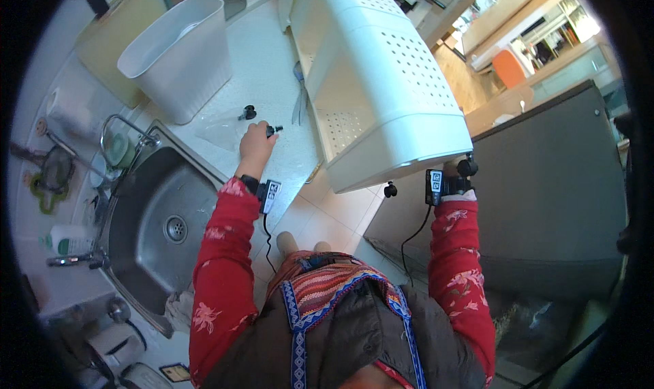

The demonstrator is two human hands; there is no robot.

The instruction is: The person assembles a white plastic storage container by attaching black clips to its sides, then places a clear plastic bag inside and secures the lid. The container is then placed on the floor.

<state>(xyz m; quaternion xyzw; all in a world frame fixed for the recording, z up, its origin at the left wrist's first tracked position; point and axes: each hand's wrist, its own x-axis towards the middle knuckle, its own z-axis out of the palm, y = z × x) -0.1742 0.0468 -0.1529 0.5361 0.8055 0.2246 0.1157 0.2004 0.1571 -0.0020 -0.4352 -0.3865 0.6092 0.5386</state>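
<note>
My left hand is over the white counter, its fingers closed on a small black caster wheel. Just beyond it, a second black caster lies on a clear plastic bag. A white plastic storage rack with perforated panels lies on its side, its near end jutting past the counter edge. On that end are two more black casters, one at the lower edge and one at the right corner. My right hand is at that corner, its fingers hidden behind the rack.
Scissors lie beside the rack. A tall white bin stands at the back left of the counter. To my left is a steel sink with a tap. A large grey panel stands to my right.
</note>
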